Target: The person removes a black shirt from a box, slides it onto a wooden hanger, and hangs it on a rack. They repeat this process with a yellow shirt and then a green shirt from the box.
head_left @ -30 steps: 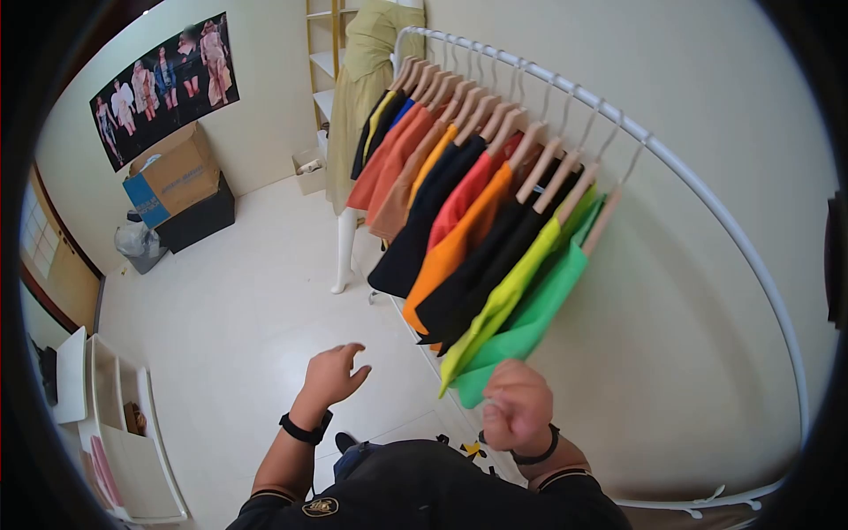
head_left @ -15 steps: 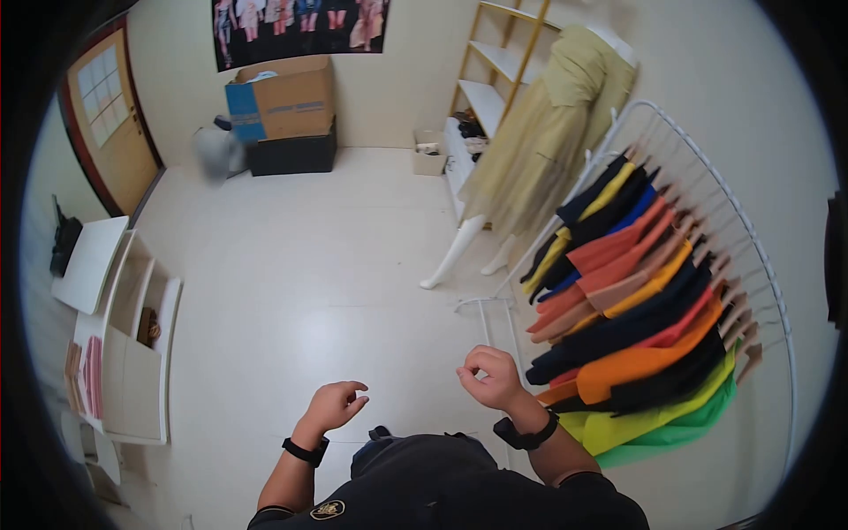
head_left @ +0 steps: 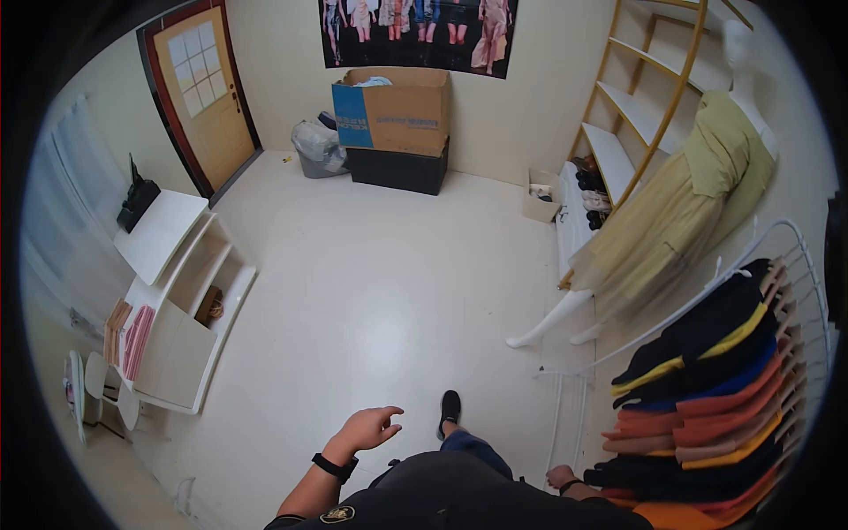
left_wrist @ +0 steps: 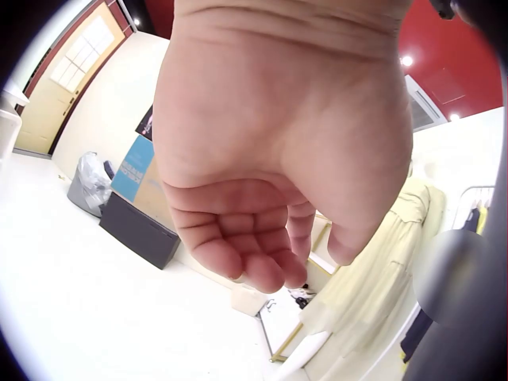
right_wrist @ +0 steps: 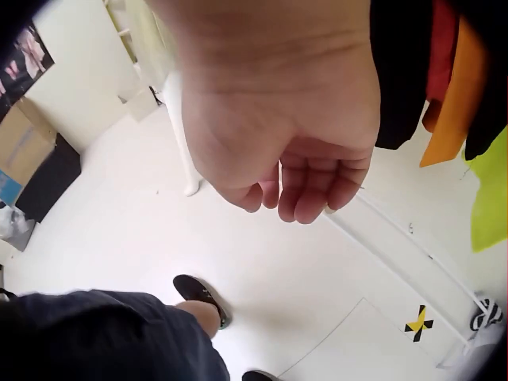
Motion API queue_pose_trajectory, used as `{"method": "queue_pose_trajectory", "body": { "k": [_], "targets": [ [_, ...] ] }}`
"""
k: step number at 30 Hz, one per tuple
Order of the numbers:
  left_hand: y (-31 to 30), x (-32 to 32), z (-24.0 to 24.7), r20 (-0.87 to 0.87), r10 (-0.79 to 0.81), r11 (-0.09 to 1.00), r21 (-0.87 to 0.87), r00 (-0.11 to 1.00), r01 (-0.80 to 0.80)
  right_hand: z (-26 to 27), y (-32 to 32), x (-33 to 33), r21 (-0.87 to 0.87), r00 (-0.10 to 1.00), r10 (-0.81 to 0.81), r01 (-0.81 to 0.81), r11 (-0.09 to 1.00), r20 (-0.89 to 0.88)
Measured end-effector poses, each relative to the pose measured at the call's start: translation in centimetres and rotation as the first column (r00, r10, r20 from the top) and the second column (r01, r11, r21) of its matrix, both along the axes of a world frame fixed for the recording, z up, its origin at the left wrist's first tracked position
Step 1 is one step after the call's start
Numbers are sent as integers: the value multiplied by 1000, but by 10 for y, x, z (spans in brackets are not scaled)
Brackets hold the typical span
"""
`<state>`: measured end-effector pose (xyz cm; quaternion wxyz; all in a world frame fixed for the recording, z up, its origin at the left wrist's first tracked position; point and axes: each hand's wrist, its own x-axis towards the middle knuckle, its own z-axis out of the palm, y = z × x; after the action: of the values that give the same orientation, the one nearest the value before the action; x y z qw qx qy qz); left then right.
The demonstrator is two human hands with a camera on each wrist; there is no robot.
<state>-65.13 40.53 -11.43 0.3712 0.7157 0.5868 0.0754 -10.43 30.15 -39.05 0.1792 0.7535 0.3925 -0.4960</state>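
My left hand [head_left: 367,431] hangs in front of the body with loosely bent fingers. In the left wrist view its palm [left_wrist: 270,119] shows with nothing in it. Lower down at my right side, the right hand [head_left: 559,477] is beside the row of hanging garments [head_left: 733,415]. The right wrist view shows that hand's fingers [right_wrist: 305,190] loosely curled and holding nothing. Next to it in that view hang dark, red, orange and lime garments [right_wrist: 488,190]. They hang on wooden hangers from a white clothes rack [head_left: 782,225].
A mannequin in a pale yellow dress [head_left: 680,212] stands beyond the rack, near a gold-framed shelf [head_left: 649,115]. Against the far wall, a cardboard box [head_left: 406,110] sits on a black box [head_left: 397,168]. A white cabinet [head_left: 181,353] is at left; pale floor [head_left: 380,283] lies between.
The view has swung left and up, so the rack has shifted to the lower right. My right hand has dropped to the side; a foot has come forward into view.
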Motion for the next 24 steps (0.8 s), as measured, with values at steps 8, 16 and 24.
{"method": "queue_pose_trajectory", "body": {
  "k": [8, 16, 24],
  "targets": [
    [144, -6, 27, -79, 130, 992, 15, 988, -129, -18, 259, -54, 363, 966, 72, 24, 932, -247],
    [233, -40, -8, -31, 259, 964, -47, 965, -261, 86, 505, -143, 637, 878, 120, 237, 733, -464],
    [254, -150, -214, -27, 566, 733, -441, 824, -518, 38, 551, -146, 475, 928, 340, -234, 848, -150]
  ]
}}
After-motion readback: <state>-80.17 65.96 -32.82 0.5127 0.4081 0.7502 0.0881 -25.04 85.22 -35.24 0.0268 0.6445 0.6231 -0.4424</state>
